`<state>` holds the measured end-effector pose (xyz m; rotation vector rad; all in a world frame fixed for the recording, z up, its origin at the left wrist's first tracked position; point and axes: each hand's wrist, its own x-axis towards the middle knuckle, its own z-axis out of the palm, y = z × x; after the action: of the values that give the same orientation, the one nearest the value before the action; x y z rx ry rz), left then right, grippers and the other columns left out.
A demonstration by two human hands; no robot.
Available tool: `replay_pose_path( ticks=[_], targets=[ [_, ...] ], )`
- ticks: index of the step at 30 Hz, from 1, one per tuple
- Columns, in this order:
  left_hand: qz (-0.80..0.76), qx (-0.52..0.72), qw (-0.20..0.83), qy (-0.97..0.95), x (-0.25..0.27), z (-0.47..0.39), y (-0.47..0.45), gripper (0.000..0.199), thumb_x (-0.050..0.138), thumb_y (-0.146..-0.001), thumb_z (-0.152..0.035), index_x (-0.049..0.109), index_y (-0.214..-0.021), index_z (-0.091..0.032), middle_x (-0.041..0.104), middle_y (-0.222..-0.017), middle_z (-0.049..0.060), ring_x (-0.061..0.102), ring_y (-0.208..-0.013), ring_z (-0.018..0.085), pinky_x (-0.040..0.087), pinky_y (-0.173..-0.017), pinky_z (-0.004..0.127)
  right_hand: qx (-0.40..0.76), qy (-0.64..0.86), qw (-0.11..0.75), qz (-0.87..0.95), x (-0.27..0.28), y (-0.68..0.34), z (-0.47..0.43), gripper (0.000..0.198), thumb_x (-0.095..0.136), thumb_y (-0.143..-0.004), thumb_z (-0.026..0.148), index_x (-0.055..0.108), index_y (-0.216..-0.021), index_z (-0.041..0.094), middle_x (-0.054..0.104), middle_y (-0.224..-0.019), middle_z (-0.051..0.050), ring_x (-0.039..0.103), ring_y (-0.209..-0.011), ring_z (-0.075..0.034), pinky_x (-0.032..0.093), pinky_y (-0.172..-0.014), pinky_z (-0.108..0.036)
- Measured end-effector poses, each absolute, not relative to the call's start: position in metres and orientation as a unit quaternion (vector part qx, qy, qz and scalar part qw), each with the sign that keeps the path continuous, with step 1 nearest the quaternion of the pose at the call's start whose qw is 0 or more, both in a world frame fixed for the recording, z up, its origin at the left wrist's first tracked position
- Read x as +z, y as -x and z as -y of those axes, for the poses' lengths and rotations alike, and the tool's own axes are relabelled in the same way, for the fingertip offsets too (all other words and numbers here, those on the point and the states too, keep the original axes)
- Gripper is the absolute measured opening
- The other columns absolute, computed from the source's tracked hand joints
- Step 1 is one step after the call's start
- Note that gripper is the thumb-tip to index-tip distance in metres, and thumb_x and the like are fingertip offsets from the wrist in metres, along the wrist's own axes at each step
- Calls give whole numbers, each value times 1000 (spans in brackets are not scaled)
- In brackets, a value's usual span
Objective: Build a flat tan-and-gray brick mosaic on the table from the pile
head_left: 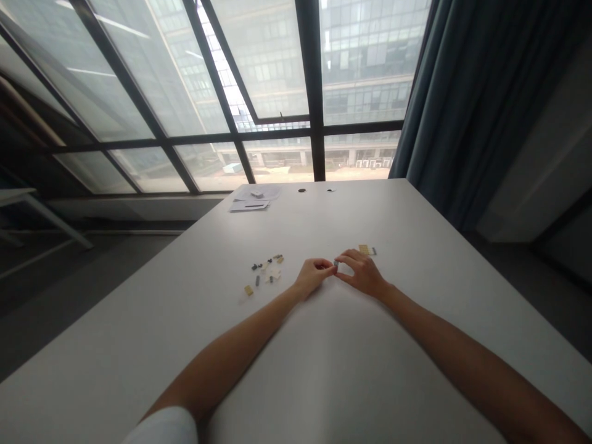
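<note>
Above the white table (296, 228), my two hands meet at a small grey piece (336, 264), which looks like a toy building brick. My right hand (363, 271) pinches it between thumb and fingertips. From the other side, the closed fingers of my left hand (316, 273) press against the same piece. Left of my left hand lies a loose group of small pieces: a yellow one (248, 290), a grey one (258, 280), pale ones (274, 273) and several dark ones. Just beyond my right hand rests a yellow piece (364, 249) beside a white and grey one (374, 251).
Papers (250, 198) with a small white object (256, 193) on top lie at the table's far left corner. Two round dark spots (302, 190) mark the far edge. Windows stand behind the table, a blue curtain (435, 105) on the right, another table (18, 196) at far left.
</note>
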<state>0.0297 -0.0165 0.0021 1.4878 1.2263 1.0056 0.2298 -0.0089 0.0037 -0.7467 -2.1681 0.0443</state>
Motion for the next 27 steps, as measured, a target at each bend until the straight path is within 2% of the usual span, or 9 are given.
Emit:
replay_pose_path(
  ticks=[5,7,11,14,16,22,27],
  targets=[
    [-491,415,466,-607,0,16,-29,44,79,-65,-54,74,-79,-12,69,-72,3,56,-66,13,41,-61,23,7,288,420,861,5,-230,10,22,69,-90,29,67,-111,25,68,-99,-8,63,-93,-25,52,-83,-40],
    [-492,413,440,-628,0,16,-27,43,75,-71,-54,73,-80,-12,68,-71,3,54,-64,12,40,-59,23,12,290,420,860,4,-231,9,21,70,-89,30,67,-110,25,68,-99,-8,63,-93,-25,52,-83,-41],
    [-453,431,297,-722,4,15,-19,29,68,-82,-40,74,-98,-16,66,-86,3,48,-64,9,41,-61,23,47,302,437,846,0,-234,6,25,72,-87,31,68,-111,24,68,-99,-7,63,-92,-24,52,-82,-39],
    [-412,428,194,-781,6,17,-14,37,70,-80,-29,70,-116,-21,65,-98,3,49,-69,10,44,-67,24,77,305,450,835,-2,-237,3,27,74,-87,31,69,-113,24,68,-98,-7,63,-87,-22,53,-78,-37],
    [-407,411,165,-799,6,18,-12,40,72,-80,-28,68,-119,-23,65,-100,4,51,-73,11,46,-70,25,88,304,455,832,-3,-238,2,28,75,-86,32,70,-113,25,68,-96,-6,62,-82,-21,54,-75,-36],
    [-391,388,148,-821,6,19,-14,35,70,-83,-29,68,-118,-23,65,-100,4,59,-85,14,49,-73,25,108,292,456,834,-8,-237,-1,29,75,-86,32,72,-114,25,69,-95,-7,63,-81,-20,55,-73,-35],
    [-404,377,149,-820,8,21,-14,33,69,-83,-28,69,-115,-23,66,-101,4,60,-85,14,49,-74,25,101,284,446,843,-10,-237,-2,29,73,-88,32,72,-116,26,70,-97,-8,65,-88,-22,56,-75,-36]
  ],
)
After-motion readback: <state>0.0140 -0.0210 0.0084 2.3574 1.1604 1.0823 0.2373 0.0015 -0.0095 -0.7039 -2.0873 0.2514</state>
